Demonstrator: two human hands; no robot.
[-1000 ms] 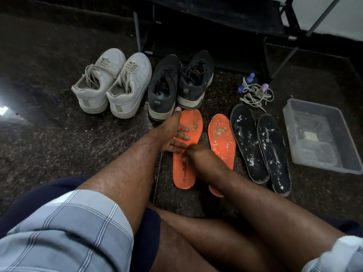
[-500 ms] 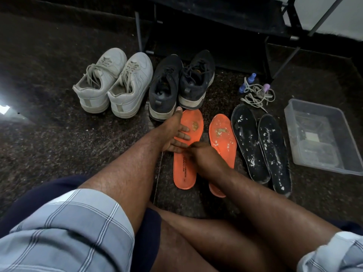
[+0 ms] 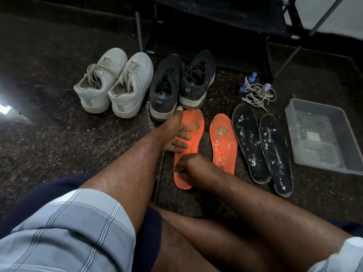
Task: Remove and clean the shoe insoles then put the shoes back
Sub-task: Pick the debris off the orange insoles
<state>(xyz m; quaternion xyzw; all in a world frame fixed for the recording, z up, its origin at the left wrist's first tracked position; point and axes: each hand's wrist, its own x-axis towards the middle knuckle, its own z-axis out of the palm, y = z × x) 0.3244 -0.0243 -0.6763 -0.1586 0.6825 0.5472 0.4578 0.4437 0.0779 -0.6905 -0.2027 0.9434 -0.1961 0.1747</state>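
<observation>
Two orange insoles lie on the dark floor with dirt patches near their toes. My left hand point(image 3: 176, 134) rests flat on the left orange insole point(image 3: 196, 119), fingers spread across its middle. My right hand point(image 3: 189, 169) is curled into a fist on the heel half of the same insole; I cannot see anything in it. The right orange insole point(image 3: 224, 142) lies untouched beside it. Two black insoles point(image 3: 248, 142) flecked with white lie further right. The white sneakers point(image 3: 114, 83) and black shoes point(image 3: 180, 81) stand behind, heels toward me.
A clear plastic tub point(image 3: 322, 107) sits at the far right. Loose laces point(image 3: 257, 95) and small blue and purple bottles point(image 3: 253, 76) lie behind the black insoles. A black metal rack point(image 3: 216, 20) stands behind the shoes. My bare knees fill the foreground.
My right hand has slid down the left orange insole toward its heel, uncovering more of the right orange insole. My left hand has stayed where it was.
</observation>
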